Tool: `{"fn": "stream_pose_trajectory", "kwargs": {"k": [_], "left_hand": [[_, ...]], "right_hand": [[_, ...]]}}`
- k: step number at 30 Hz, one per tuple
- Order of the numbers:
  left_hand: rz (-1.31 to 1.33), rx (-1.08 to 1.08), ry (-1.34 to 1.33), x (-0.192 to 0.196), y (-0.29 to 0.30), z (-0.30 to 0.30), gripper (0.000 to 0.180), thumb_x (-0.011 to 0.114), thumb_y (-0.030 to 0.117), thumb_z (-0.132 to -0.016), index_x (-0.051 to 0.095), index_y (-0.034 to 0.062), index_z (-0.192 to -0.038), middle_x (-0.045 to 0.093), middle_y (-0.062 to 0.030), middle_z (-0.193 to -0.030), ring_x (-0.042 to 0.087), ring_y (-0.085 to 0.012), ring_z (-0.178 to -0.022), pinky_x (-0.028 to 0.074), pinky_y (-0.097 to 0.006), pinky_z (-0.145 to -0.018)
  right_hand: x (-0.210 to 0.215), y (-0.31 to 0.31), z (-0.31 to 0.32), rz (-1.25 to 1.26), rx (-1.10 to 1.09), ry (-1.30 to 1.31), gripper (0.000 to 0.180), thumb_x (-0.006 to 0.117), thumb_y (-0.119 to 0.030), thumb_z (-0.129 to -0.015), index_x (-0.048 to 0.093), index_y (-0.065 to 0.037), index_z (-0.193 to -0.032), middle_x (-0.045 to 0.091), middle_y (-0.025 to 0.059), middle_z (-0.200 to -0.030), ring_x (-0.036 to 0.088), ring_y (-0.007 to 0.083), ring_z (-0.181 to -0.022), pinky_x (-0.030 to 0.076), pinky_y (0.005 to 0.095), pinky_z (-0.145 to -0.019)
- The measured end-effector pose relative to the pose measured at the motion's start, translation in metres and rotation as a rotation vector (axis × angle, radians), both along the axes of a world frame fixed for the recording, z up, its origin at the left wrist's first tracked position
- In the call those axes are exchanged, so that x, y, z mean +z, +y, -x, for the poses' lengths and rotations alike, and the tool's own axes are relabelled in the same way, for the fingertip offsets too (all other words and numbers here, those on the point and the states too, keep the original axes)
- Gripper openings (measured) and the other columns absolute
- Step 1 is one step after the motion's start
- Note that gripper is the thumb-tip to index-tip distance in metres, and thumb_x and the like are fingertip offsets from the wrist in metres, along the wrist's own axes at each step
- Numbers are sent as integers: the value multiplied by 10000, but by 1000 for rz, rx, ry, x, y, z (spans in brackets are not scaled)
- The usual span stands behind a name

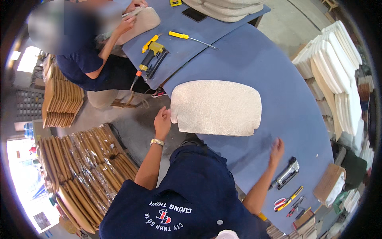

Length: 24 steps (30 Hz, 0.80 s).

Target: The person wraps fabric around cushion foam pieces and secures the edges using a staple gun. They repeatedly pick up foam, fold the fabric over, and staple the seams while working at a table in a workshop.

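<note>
A cream fabric-covered panel (217, 107), rounded along its far edge and notched at both near corners, lies on the blue-grey table (294, 103) in front of me. At its left edge is my left hand (162, 119), its fingers closed on the rim near the notch. Off to the panel's right, my right hand (277, 150) hovers over the table with loosely bent fingers, and no object shows in it. A silver and black staple gun (285, 174) lies just beyond that hand. Closer to the table's near edge are red-handled scissors (280, 204), a yellow cutter knife (293, 196) and pliers (295, 207).
A co-worker (85, 51) handles another cream panel (141, 26) at the far left. Near them lie a yellow-black pneumatic stapler (153, 57) with a hose and a yellow screwdriver (179, 35). Stacked brown panels (87, 171) stand left, white padded pieces (336, 67) right.
</note>
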State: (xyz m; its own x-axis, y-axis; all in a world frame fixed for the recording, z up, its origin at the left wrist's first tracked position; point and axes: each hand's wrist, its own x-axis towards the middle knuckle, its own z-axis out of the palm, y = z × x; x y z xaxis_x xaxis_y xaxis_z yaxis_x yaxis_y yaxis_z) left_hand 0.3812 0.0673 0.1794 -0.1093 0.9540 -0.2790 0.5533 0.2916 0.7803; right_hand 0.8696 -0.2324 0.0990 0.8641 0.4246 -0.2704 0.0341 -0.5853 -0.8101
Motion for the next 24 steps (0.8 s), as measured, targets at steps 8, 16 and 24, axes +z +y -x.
{"fn": "stream_pose_trajectory", "kwargs": {"k": [8, 16, 24], "left_hand": [[-25, -154, 115, -67, 42, 0, 528, 543, 463, -1039, 688, -20, -1193, 727, -224, -1131, 696, -357, -1045, 514, -426, -940], [33, -191, 61, -76, 50, 1, 739, 352, 568, -1071, 607, -85, -1308, 630, -329, -1302, 596, -480, -1216, 444, -484, -1046], [386, -358, -327, -37, 92, 30, 691, 417, 516, -1090, 591, -108, -1330, 698, -211, -1221, 709, -251, -1013, 564, -364, -830]], "right_hand": [[-12, 152, 60, 134, 16, -65, 463, 615, -405, -1007, 679, -7, -1234, 706, 105, -1060, 636, 188, -957, 512, 333, -821], [2, 100, 120, -30, -173, 240, 326, 575, -335, -1043, 680, -37, -1124, 657, 20, -922, 574, 122, -807, 476, 298, -713], [104, 89, 189, -511, -340, 229, 270, 594, -234, -1045, 643, -29, -1214, 652, 25, -952, 598, 113, -766, 514, 289, -652]]}}
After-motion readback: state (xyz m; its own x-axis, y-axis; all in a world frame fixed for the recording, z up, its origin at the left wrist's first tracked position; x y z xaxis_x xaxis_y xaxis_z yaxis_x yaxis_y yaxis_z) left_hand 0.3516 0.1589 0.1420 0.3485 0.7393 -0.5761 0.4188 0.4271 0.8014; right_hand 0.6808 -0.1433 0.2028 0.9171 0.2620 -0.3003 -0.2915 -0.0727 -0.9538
